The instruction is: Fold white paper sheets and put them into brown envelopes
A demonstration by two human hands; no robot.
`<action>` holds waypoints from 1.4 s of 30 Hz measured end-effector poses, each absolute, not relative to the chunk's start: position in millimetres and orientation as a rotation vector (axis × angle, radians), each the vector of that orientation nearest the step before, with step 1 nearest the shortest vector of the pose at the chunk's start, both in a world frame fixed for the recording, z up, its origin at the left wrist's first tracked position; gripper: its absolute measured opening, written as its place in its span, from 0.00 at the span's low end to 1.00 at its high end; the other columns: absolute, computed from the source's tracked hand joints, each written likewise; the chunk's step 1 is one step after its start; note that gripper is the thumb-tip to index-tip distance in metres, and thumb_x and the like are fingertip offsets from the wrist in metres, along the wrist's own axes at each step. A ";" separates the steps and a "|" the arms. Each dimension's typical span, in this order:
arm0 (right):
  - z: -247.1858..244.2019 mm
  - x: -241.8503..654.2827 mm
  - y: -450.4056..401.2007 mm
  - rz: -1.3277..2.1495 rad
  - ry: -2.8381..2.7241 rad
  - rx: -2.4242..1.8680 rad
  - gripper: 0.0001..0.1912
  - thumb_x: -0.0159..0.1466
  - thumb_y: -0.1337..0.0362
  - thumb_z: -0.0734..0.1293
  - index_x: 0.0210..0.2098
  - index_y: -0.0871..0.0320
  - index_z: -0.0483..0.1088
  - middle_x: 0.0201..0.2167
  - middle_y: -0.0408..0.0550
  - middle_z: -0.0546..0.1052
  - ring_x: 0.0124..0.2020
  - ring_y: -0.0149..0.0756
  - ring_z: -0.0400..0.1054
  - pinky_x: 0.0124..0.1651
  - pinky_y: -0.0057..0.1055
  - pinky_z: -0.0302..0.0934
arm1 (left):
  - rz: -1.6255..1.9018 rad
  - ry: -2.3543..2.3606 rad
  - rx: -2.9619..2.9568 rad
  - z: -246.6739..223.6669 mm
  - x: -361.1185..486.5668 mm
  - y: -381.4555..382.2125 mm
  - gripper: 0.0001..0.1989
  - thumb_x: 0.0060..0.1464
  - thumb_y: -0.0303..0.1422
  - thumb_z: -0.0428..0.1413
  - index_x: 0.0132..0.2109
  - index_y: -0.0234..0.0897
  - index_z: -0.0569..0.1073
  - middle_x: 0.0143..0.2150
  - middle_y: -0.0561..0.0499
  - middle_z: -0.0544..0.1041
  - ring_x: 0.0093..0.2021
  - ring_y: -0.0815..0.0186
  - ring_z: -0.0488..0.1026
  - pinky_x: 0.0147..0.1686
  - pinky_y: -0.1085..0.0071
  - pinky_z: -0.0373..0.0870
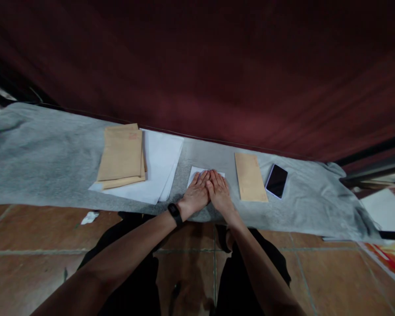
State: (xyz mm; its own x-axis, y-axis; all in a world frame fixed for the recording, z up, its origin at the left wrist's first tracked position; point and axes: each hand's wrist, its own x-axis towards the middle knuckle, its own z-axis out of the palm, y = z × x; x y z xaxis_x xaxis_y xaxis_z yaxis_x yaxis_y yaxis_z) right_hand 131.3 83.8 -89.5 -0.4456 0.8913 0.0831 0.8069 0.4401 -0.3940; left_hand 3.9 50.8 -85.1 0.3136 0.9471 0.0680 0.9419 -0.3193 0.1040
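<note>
A small white paper, apparently folded, lies on the grey cloth under both my hands. My left hand rests flat on its left part, fingers stretched forward. Beside it and touching it, my right hand presses on the right part with fingers straight. Most of the paper is hidden beneath them. To the right lies a single brown envelope. On the left, several brown envelopes are stacked on top of larger white paper sheets.
The grey cloth covers a long narrow surface against a dark red backing. A phone lies right of the single envelope. Crumpled white tissue is on the tiled floor. A white box-like object stands at the far right.
</note>
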 end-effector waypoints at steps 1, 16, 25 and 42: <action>-90.2 132.0 84.2 0.409 -2.433 -1.473 0.30 0.75 0.56 0.47 0.72 0.62 0.52 0.72 0.53 0.56 0.73 0.37 0.45 0.73 0.42 0.40 | 0.186 1.815 2.506 -85.5 4.0 50.8 0.31 0.64 0.29 0.42 0.73 0.28 0.52 0.74 0.38 0.53 0.75 0.56 0.47 0.72 0.51 0.40; -101.4 155.6 84.2 0.067 -2.488 -1.480 0.31 0.75 0.56 0.51 0.71 0.70 0.51 0.72 0.62 0.54 0.73 0.46 0.47 0.72 0.48 0.44 | 0.320 1.994 2.390 -90.7 -11.2 52.6 0.32 0.67 0.39 0.42 0.71 0.24 0.54 0.74 0.34 0.52 0.75 0.53 0.46 0.72 0.52 0.42; -104.2 162.7 83.1 0.066 -2.427 -1.532 0.33 0.75 0.53 0.51 0.72 0.69 0.49 0.72 0.64 0.54 0.73 0.48 0.48 0.71 0.49 0.45 | 0.344 2.077 2.295 -92.7 -27.5 55.5 0.32 0.66 0.37 0.42 0.72 0.22 0.52 0.74 0.34 0.53 0.75 0.54 0.44 0.71 0.54 0.46; -97.9 168.1 77.6 0.084 -2.294 -1.583 0.33 0.75 0.53 0.51 0.72 0.69 0.48 0.71 0.66 0.54 0.72 0.51 0.49 0.70 0.52 0.48 | 0.402 2.207 2.248 -82.5 -37.7 53.5 0.31 0.67 0.36 0.40 0.71 0.21 0.53 0.72 0.32 0.57 0.74 0.52 0.48 0.71 0.52 0.48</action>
State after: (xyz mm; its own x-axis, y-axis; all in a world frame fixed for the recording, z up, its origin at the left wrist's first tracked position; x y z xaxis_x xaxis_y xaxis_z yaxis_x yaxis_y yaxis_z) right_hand 168.1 77.6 -97.9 -0.3137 0.9157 0.2513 0.8950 0.3735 -0.2439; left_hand -37.7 53.5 -82.5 0.0025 0.9791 0.2034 0.9879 -0.0340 0.1515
